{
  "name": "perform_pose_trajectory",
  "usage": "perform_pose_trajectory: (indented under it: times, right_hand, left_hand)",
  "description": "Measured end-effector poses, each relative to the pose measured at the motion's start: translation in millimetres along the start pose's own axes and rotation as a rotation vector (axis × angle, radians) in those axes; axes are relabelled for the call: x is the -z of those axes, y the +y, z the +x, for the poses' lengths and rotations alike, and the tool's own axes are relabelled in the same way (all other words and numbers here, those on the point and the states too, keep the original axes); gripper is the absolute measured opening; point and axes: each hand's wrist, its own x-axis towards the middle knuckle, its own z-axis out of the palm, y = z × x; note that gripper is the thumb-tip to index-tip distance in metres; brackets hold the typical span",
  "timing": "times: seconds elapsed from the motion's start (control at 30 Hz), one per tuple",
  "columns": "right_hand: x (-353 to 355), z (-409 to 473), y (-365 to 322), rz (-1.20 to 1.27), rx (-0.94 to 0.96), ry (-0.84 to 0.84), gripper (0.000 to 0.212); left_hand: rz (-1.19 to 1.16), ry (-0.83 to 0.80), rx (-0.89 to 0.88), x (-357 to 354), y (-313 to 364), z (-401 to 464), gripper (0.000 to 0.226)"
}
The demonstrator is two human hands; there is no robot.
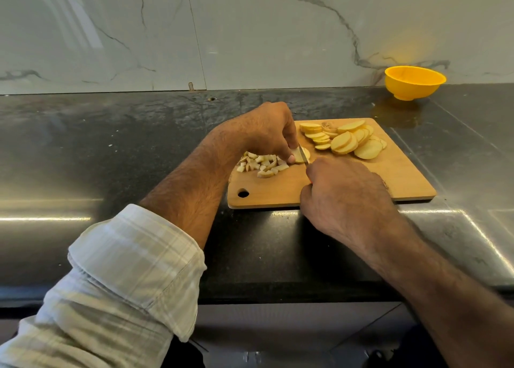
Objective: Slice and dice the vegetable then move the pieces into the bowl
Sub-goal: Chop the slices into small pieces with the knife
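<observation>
bowl (pixel 414 82): round, yellow, nothing seen inside | slice (pixel 301 155): pinned by curled left hand (pixel 267 131) fingertips | knife (pixel 303 156): gripped in right hand (pixel 342 198) | dice (pixel 262 165): beside left fingertips on wooden board (pixel 389 178)

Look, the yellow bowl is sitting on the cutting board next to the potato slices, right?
Not quite. The head view shows the yellow bowl on the dark counter behind the cutting board, near the wall, not on the board. The potato slices do lie on the board.

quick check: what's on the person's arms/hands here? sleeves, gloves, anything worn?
Left arm wears a pale plaid sleeve, whitish with faint grey-beige checks, rolled into a cuff below the elbow. Right forearm is bare, no sleeve in view. Left hand and right hand are ungloved; no watch visible.
</observation>
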Motion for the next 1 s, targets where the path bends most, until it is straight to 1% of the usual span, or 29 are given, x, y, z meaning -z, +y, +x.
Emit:
perform_pose_trajectory:
  times: [0.1, 0.17, 0.23, 0.27, 0.33, 0.47, 0.63, 0.7, 0.77, 0.87, 1.0]
  right_hand:
    - [3, 9, -2, 0.028, 0.007, 0.023, 0.016]
    - [8, 16, -4, 0.038, -0.013, -0.042, 0.014]
    - [13, 19, -6, 0.057, -0.056, -0.133, 0.024]
    - [14, 20, -5, 0.058, -0.063, -0.146, 0.030]
    - [14, 17, -1, 0.043, -0.050, -0.133, 0.033]
    - [16, 4, 3, 0.058, -0.042, -0.103, 0.036]
    - [16, 2, -2, 0.060, -0.047, -0.159, 0.036]
    - [15, 2, -1, 0.069, -0.056, -0.159, 0.034]
    - [16, -1, 3, 0.070, -0.069, -0.137, 0.032]
    - [17, -8, 7, 0.070, -0.101, -0.122, 0.035]
    - [16, -11, 10, 0.098, -0.119, -0.135, 0.039]
  left_hand:
    - [0.004, 0.003, -0.006, 0, 0, 0, 0.031]
    - [0.002, 0.000, -0.008, 0, 1, 1, 0.030]
    - [0.002, -0.004, -0.011, 1, 0, 0, 0.030]
    - [-0.001, -0.006, -0.013, 1, 0, 0, 0.030]
    - [-0.011, -0.010, -0.020, 3, -4, -1, 0.028]
    - [-0.017, 0.010, 0.007, 4, -9, -1, 0.015]
    - [-0.013, -0.007, 0.011, 4, -7, -1, 0.011]
    - [-0.004, -0.008, -0.009, 5, -8, -2, 0.015]
    - [-0.015, -0.025, -0.038, 5, -7, -3, 0.023]
    - [-0.019, -0.079, -0.089, 4, -3, -5, 0.038]
    - [-0.001, -0.123, -0.094, 1, 2, -5, 0.049]
